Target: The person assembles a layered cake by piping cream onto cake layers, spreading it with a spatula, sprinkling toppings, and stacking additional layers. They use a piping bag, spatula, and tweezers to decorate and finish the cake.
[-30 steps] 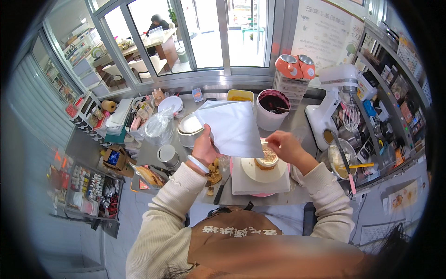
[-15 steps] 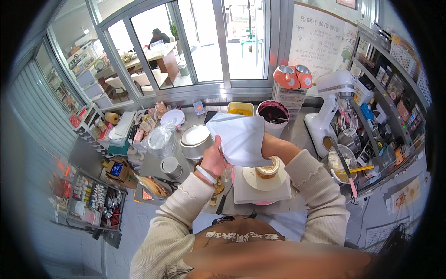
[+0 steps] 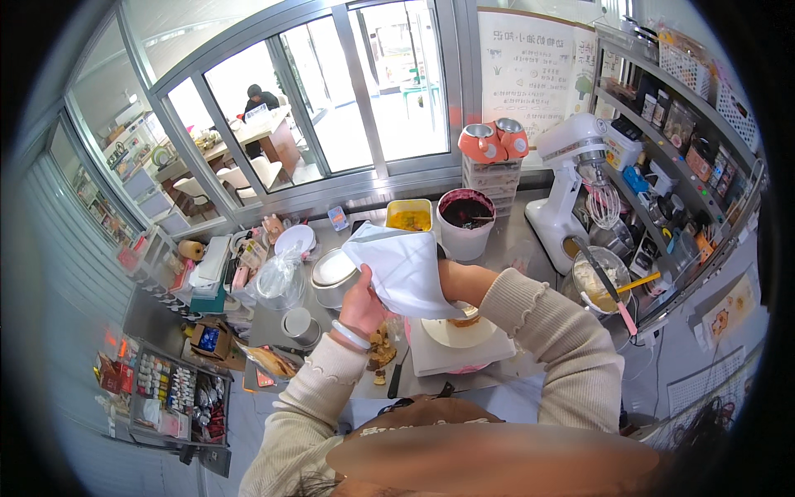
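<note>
My left hand (image 3: 362,308) grips the lower left edge of a white cloth-like sheet (image 3: 402,269), its thumb up along the side. My right hand (image 3: 468,282) reaches in behind or inside the sheet's right side; its fingers are hidden, so what they hold cannot be seen. Below the sheet, a small cake (image 3: 469,316) is partly covered from view. It sits on a cream round board (image 3: 451,335) over a white square base (image 3: 472,358). Left of the base are brown cake scraps (image 3: 381,349) and a knife with a black handle (image 3: 395,380).
Behind the sheet stand a yellow tub (image 3: 411,214) and a white bucket of dark purple filling (image 3: 465,236). Cake tins (image 3: 301,327) are at left. To the right are a stand mixer (image 3: 556,211), a bowl of cream (image 3: 595,273) with spatulas, and a loaded shelf (image 3: 662,124).
The view has turned a little to the right. Both hands and the sheet sit slightly lower and further left in the picture, and the sheet now covers more of the cake.
</note>
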Demonstrator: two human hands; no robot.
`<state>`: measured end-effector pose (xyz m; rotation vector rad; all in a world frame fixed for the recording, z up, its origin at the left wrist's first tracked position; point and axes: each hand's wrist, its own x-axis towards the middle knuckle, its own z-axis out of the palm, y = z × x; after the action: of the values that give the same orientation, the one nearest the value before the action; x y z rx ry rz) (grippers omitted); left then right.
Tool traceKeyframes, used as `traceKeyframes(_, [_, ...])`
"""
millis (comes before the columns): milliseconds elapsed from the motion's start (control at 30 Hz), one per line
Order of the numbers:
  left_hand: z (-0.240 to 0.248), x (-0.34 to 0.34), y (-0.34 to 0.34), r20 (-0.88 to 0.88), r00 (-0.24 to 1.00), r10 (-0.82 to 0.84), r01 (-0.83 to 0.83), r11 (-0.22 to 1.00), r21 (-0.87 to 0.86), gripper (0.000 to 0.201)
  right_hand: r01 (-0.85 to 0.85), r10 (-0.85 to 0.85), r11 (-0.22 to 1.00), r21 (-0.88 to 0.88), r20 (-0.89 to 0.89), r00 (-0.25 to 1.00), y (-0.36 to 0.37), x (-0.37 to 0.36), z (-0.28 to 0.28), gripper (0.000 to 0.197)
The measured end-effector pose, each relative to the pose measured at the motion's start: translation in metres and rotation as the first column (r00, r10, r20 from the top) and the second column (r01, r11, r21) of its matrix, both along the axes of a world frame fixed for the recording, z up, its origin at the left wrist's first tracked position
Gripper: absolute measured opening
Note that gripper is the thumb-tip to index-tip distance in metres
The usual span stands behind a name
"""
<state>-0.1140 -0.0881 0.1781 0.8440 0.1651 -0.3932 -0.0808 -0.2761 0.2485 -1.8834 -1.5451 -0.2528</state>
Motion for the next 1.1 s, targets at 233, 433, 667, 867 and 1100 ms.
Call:
traceKeyframes(233, [-0.001, 0.003, -0.011, -0.018, 1.000, -0.018, 0.018, 1.000, -0.001, 0.058, 0.097, -0.100, 0.994, 0.040, 0.088, 0.991, -0.014, 0.015, -0.011, 0.030])
traceKeyframes(433, [-0.002, 0.008, -0.009, 0.011, 0.998, 0.061, -0.061, 0.997, 0.040, 0.058, 0.461, -0.494, 0.866, -0.192, -0.468, 0.733, -0.051, 0.023, -0.033, 0.020])
traceKeyframes(667, [-0.017, 0.020, -0.006, -0.019, 0.994, 0.105, -0.104, 0.994, 0.021, 0.058, 0.447, -0.348, 0.878, -0.173, -0.871, 0.347, -0.079, 0.014, -0.029, 0.023])
traceKeyframes(867, [-0.025, 0.024, 0.003, -0.049, 0.991, 0.125, -0.124, 0.992, 0.023, 0.058, 0.473, -0.354, 0.860, -0.191, -0.892, 0.282, -0.100, 0.007, -0.037, 0.022])
traceKeyframes(1100, [-0.022, 0.017, 0.018, -0.131, 0.970, 0.203, -0.197, 0.979, 0.057, 0.058, 0.537, -0.657, 0.746, -0.394, -0.568, 0.496, -0.107, -0.004, -0.088, 0.021])
